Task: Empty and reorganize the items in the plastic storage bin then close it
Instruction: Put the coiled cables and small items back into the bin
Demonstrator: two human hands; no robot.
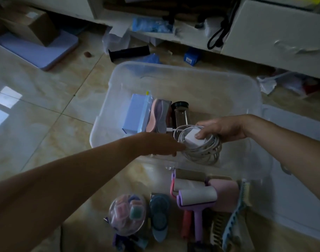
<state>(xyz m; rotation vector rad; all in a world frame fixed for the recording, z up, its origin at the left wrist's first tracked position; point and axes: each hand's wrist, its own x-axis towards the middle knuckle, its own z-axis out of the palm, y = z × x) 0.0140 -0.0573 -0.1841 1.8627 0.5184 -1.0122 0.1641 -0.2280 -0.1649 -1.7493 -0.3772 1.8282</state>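
Note:
A clear plastic storage bin [192, 73] stands open on the tiled floor. Inside at its left lie a light blue box [135, 113], a pink and purple item [158, 115] and a clear bottle with a black cap [180, 113]. My right hand [221, 129] grips a white charger block with its coiled white cable [201, 148] over the bin's near part. My left hand [161, 144] reaches in and touches the coil's left side; its fingers are partly hidden.
The bin's clear lid [297, 179] lies at the right. In front of the bin lie lint rollers [195, 197], a pink roll, a blue comb [233, 219], a round clear container [127, 213] and a blue case. Boxes, a black tube [129, 52] and white furniture stand beyond.

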